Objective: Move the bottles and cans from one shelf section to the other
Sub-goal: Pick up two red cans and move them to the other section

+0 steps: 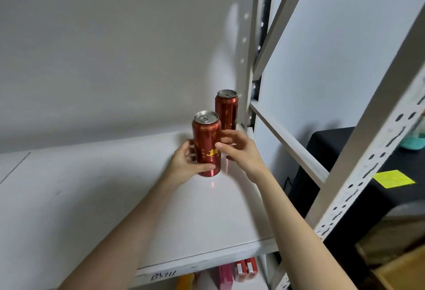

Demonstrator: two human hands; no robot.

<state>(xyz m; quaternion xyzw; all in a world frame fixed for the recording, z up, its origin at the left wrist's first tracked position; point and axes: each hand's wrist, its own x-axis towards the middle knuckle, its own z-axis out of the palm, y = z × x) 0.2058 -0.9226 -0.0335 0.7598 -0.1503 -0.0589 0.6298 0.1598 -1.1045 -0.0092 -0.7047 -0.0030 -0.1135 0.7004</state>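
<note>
Left hand [184, 163] fingers [208, 167] wrapped around near red can [206, 143], held upright on white shelf [115, 186]. Right hand [236, 149] fingers loosely curled, thumb touching same can. Second red can [226, 110] stood behind, near shelf upright [251, 59].

A plain pale wall [103, 48] rises beyond the hands, evenly lit, with soft shadows near its right edge. Under the hands lies a glossy white shelf board [92, 197], its front lip marked with handwritten characters. To the right of the hands stand perforated grey-white uprights [358, 188] and slanted cross braces [287, 133]. Farther right, past the frame, a black cloth-covered surface [340, 151] carries a yellow sticky note [393, 178]. Below the hands, beneath the board, red and pink boxes [239, 271] show dimly.
</note>
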